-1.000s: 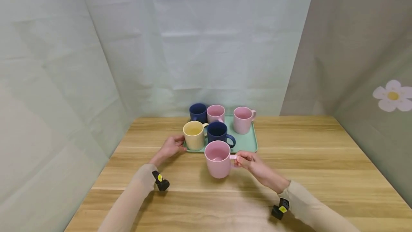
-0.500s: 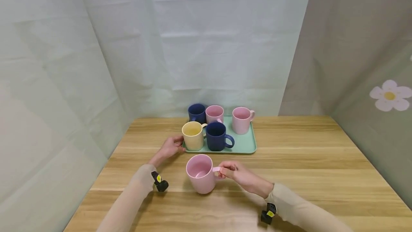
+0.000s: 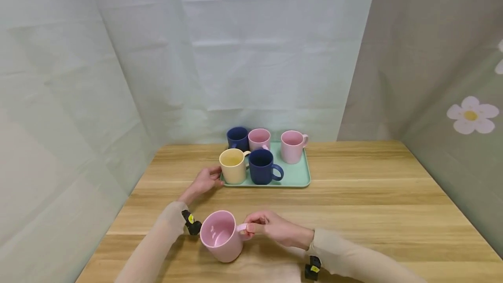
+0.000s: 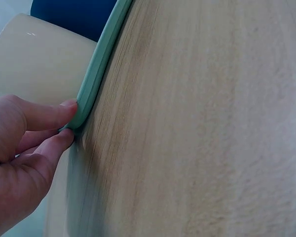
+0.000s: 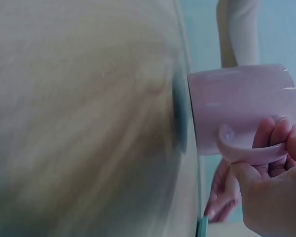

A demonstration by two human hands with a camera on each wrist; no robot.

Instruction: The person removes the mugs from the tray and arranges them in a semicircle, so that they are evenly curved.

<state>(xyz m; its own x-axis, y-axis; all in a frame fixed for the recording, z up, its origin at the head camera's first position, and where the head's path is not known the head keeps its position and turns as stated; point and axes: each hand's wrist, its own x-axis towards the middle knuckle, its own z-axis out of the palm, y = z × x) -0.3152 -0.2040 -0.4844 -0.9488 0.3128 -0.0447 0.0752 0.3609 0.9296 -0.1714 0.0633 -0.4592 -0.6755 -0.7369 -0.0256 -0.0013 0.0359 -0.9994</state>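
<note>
My right hand [image 3: 277, 229] grips the handle of a pink mug [image 3: 222, 241], which tilts a little, its mouth facing up toward me, low over the table near the front. The right wrist view shows its fingers hooked through the handle [image 5: 254, 154]. My left hand [image 3: 203, 181] pinches the front left corner of a green tray [image 3: 295, 177] between thumb and fingers, seen close in the left wrist view at the tray's rim [image 4: 101, 64]. Right beside that hand, a pale yellow mug [image 3: 233, 168] stands on the tray.
Also on the tray stand a dark blue mug [image 3: 261, 168] in front, another blue mug [image 3: 237, 138] and a pink mug [image 3: 259, 138] behind, and one more pink mug [image 3: 291, 147] on the right. A light cloth [image 3: 259, 56] hangs behind the wooden table [image 3: 373, 213].
My right hand has carried the pink mug from the tray's front edge toward me and to the left. The left hand has stayed at the tray corner.
</note>
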